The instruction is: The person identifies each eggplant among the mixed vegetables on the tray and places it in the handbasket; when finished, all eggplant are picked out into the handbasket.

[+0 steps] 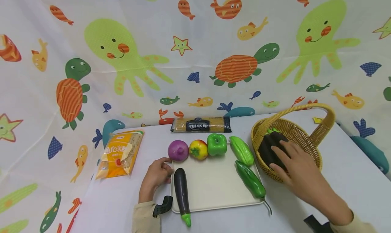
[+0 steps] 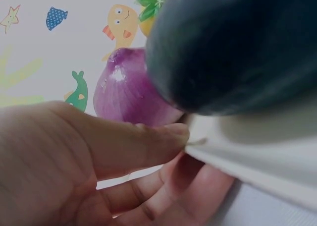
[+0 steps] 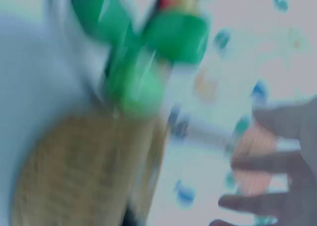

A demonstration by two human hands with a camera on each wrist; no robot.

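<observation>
My left hand pinches the left edge of a cream tray, thumb above and fingers below in the left wrist view. Beside it on the tray lies a long dark eggplant, green end over the front rim. At the tray's back edge are a purple onion, a red-yellow fruit and a green bell pepper. My right hand hovers with spread fingers over a wicker basket, overlapping a dark, ribbed vegetable inside. The right wrist view is blurred; those fingers hold nothing.
On the tray's right side are a pale green vegetable and a long green chili pepper. A spaghetti pack lies behind the tray, and an orange food bag at the left. The basket has a tall arched handle.
</observation>
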